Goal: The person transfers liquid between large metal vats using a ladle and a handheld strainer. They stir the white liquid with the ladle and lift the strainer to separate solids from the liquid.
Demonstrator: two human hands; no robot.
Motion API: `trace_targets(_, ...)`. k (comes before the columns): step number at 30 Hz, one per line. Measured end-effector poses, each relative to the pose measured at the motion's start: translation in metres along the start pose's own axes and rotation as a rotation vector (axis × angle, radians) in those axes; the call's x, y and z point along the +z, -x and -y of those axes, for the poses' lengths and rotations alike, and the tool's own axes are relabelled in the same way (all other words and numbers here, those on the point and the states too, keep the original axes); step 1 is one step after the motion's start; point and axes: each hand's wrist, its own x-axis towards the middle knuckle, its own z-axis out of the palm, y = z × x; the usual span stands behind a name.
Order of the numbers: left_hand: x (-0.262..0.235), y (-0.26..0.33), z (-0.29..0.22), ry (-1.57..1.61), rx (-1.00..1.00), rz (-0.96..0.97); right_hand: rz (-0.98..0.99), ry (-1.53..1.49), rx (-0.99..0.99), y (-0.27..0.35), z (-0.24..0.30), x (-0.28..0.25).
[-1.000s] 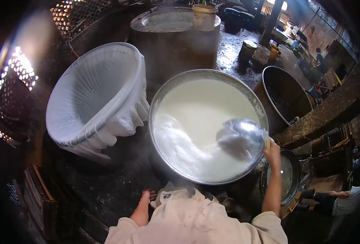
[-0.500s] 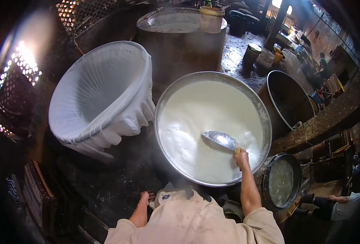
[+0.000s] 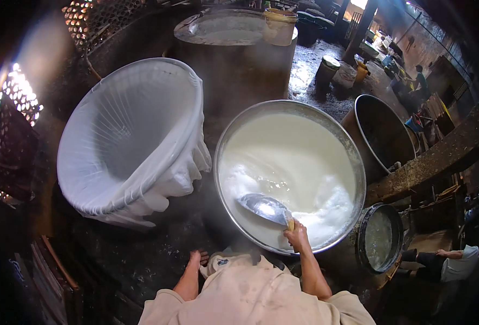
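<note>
My right hand [image 3: 297, 235] is closed around the short yellowish handle of a large, shallow metal scoop [image 3: 264, 207]. The scoop's blade lies at the surface of a creamy white liquid [image 3: 288, 151], with white foam around it. This liquid fills a wide round metal vat [image 3: 363, 184] in front of me. Down at my left side, by the waist of my beige shirt, my left hand [image 3: 198, 258] hangs with its fingers loosely apart and nothing in them. Left of the vat, a white cloth [image 3: 180, 187] lines a big round basin, draping over its rim.
Behind the vat stands a tall tank [image 3: 234, 70] with a pale bucket [image 3: 280, 28] on its rim. An open drum [image 3: 358, 130] and a beam [image 3: 429, 173] lie to the right, above a black-rimmed tub [image 3: 363, 244]. A person [image 3: 458, 262] is at the far right.
My right hand has drawn the scoop left and toward me through the liquid. Foam has gathered near the scoop and at the vat's right side. My left hand stays by my side.
</note>
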Motion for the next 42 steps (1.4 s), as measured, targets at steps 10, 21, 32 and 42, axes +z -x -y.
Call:
trace_targets(10,-0.029,-0.004,-0.038,0.051,0.009,0.012,0.036,-0.079,-0.055,0.004,0.111,-0.048)
trace_targets(21,-0.065,-0.01,0.009,0.086,-0.04,-0.069,-0.218,0.504,-0.248,-0.169,0.152,-0.01)
trace_targets(32,-0.046,0.005,0.032,0.105,-0.036,-0.079,-0.083,0.599,-0.112,-0.117,0.019,-0.024)
trace_targets(42,0.028,0.043,0.015,-0.011,0.088,-0.022,-0.02,0.538,-0.036,-0.04,-0.064,-0.077)
